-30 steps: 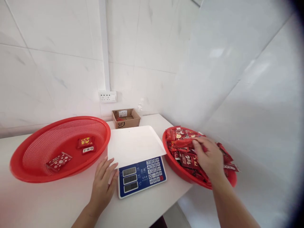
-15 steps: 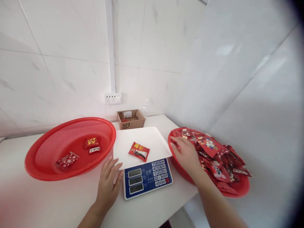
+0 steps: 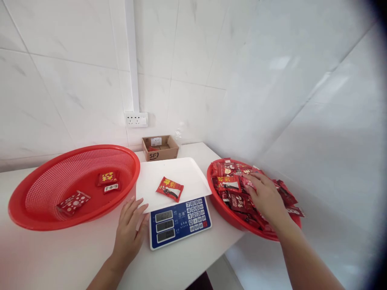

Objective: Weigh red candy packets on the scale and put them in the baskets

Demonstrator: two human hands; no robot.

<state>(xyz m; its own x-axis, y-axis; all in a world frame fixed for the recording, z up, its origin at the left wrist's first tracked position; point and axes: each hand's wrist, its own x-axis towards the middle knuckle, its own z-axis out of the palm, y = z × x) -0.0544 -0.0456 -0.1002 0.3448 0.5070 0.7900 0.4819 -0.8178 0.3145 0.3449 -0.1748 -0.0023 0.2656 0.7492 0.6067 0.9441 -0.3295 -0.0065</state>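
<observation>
A digital scale (image 3: 180,222) with a blue keypad panel and a white weighing tray (image 3: 193,175) stands in the middle of the white table. One red snack packet (image 3: 169,188) lies on that tray. My left hand (image 3: 129,230) rests flat on the table just left of the scale, fingers spread, holding nothing. My right hand (image 3: 263,196) lies on the heap of red snack packets (image 3: 233,189) in the right red basket (image 3: 227,214), fingers reaching into the pile; whether it grips one is unclear.
A large red mesh basket (image 3: 36,209) at the left holds three packets (image 3: 108,178). A small cardboard box (image 3: 160,147) stands against the tiled wall under a wall socket (image 3: 136,119). The table edge runs beneath the right basket.
A second ago the scale tray was bare; a red packet now lies on it. My right hand went from the heap toward the scale and is back on the heap. Left hand unmoved.
</observation>
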